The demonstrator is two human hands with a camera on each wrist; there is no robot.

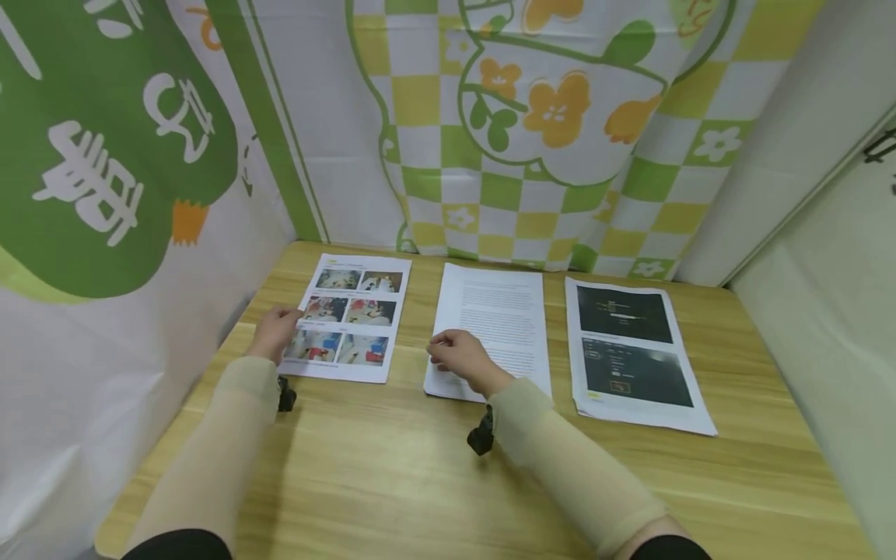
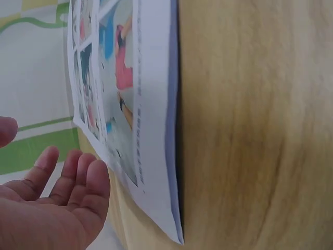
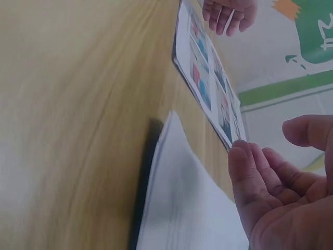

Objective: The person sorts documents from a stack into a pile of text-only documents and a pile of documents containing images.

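Observation:
Three paper stacks lie in a row on the wooden table. At the left edge of the stack with colour photos (image 1: 350, 373) is my left hand (image 1: 275, 333); the left wrist view shows its fingers (image 2: 96, 182) loosely bent, with nothing between them and the thumb. Over the middle stack of printed text (image 1: 500, 311) hovers my right hand (image 1: 465, 358), its fingers (image 3: 250, 177) loosely bent and apart from the thumb, holding nothing. To the right lies a stack with two dark pictures (image 1: 630, 416), which neither hand touches.
The wooden table (image 1: 392, 467) reaches to a hanging cloth with green and yellow checks (image 1: 483, 187) at the back. A white and green printed cloth (image 1: 70, 334) hangs on the left. A pale wall (image 1: 833, 257) stands on the right.

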